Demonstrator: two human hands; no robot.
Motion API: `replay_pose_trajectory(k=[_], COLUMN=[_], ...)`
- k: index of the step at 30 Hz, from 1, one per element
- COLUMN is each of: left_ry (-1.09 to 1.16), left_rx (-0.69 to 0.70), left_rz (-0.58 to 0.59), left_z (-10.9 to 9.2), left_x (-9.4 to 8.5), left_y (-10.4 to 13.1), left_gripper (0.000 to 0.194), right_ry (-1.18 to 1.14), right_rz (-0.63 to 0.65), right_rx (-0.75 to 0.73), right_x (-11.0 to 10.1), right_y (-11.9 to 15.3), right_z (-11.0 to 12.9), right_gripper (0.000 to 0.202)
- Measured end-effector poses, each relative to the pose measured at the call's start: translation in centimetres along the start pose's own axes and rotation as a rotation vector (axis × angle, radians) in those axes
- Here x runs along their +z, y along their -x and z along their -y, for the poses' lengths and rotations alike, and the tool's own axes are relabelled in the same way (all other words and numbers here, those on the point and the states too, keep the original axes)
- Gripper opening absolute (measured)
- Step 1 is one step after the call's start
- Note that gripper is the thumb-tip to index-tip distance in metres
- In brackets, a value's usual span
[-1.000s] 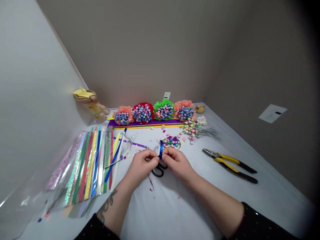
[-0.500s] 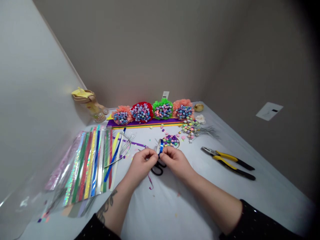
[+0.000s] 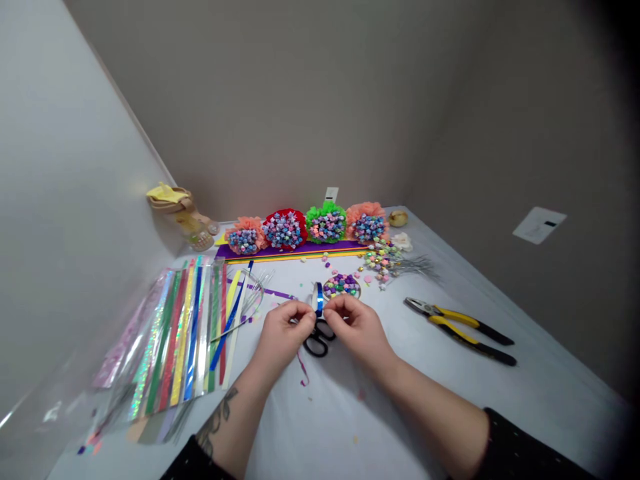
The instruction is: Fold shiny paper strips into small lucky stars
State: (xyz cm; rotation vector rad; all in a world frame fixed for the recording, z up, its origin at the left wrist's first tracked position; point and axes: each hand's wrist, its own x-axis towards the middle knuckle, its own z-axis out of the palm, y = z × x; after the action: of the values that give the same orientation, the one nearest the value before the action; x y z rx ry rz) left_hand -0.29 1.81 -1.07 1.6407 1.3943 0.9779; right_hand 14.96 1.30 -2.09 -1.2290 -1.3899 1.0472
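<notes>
A shiny blue paper strip (image 3: 319,298), pale on its inner side, curves up in a loop between my hands. My left hand (image 3: 284,333) pinches its lower part between thumb and forefinger. From the other side, the closed thumb and forefinger of my right hand (image 3: 356,330) meet the strip's edge; the exact spot they grip is small and partly hidden. Black-handled scissors (image 3: 316,347) lie on the table below my fingertips, their blades covered by the hands. Just beyond is a round dish of small folded paper stars (image 3: 342,285).
Packs of shiny paper strips (image 3: 175,333) lie on the left, beside loose strips and wires. Yellow-and-black pliers (image 3: 460,328) rest on the right. Across the back stand several star bouquets in crepe paper (image 3: 285,228). More stars on wires (image 3: 383,260) and a foot-shaped vase (image 3: 187,220) are further off.
My right fingertips have drawn slightly to the right, off the front of the loop. The strip shows more narrowly, and more of the scissors' handles and the star dish is visible.
</notes>
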Motion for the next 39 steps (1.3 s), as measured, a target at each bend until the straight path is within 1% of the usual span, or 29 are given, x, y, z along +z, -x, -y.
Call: replay_pose_trajectory(k=[5,9,13,16,22,25,30,33,35,39], left_ry=[-0.039,-0.048,-0.067,-0.11,-0.175,-0.187,-0.191,-0.225,-0.267,-0.334], left_rx=[0.092,0.158,0.19,0.213,0.262,0.28,0.322,0.358,0.392,0.422], left_rz=[-0.025,-0.018,-0.022,-0.032,-0.049,-0.065,-0.057,-0.117,-0.143,-0.11], left_z=[-0.1,-0.1,-0.1,-0.2,0.2,0.4,0.4,0.5,0.5,0.4], left_x=[0.0,0.0,-0.1,-0.1,0.1,0.2,0.2,0.1,-0.1,-0.4], left_y=[0.1,0.2,0.3,0.3,0.4,0.4,0.4,0.4,0.4,0.3], left_gripper=[0.013,0.013,0.013,0.013,0.013,0.013,0.014,0.009,0.01,0.01], right_ry=[0.05,0.023,-0.037,-0.04,0.023,0.023,0.009,-0.021,-0.039,-0.08], right_rz=[-0.017,0.008,0.059,0.089,0.089,0.096,0.105,0.123,0.133,0.145], right_rx=[-0.004,0.03,0.046,0.052,0.023,0.029,0.027,0.034,0.037,0.054], right_x=[0.1,0.1,0.1,0.2,0.3,0.3,0.1,0.3,0.5,0.8], right_y=[0.3,0.1,-0.1,-0.2,-0.1,-0.1,-0.3,-0.4,-0.4,-0.6], right_z=[0.0,0.0,0.0,0.0,-0.1,-0.2,-0.6,-0.7,-0.8,-1.1], right_gripper=[0.011,0.011,0.01,0.009,0.008,0.01,0.013,0.013,0.013,0.013])
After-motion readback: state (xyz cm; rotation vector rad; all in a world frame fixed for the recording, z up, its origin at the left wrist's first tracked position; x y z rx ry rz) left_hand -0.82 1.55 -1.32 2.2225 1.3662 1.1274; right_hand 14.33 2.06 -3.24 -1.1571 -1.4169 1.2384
